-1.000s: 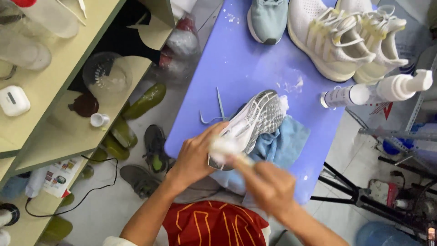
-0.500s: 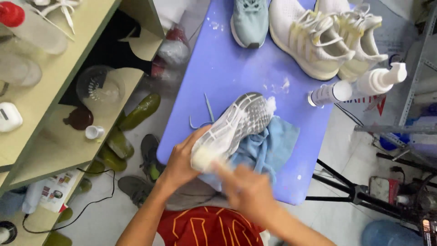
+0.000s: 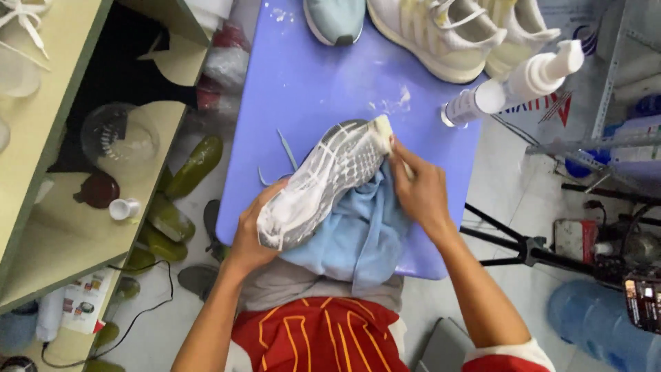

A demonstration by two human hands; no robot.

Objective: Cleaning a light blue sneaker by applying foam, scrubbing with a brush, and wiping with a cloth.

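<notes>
A sneaker lies sole-up and foam-covered on a light blue cloth at the near edge of a purple table. My left hand grips the sneaker's near end. At the shoe's far tip, my right hand holds a small brush or sponge against the sole; the tool is mostly hidden by my fingers.
A pale blue shoe and a pair of white sneakers stand at the table's far end, two white pump bottles at its right edge. Shelves with jars lie left, shoes on the floor, a tripod right.
My right hand moved from the sneaker's near end up along the sole to its far tip. The left hand kept its grip. The view shifted slightly.
</notes>
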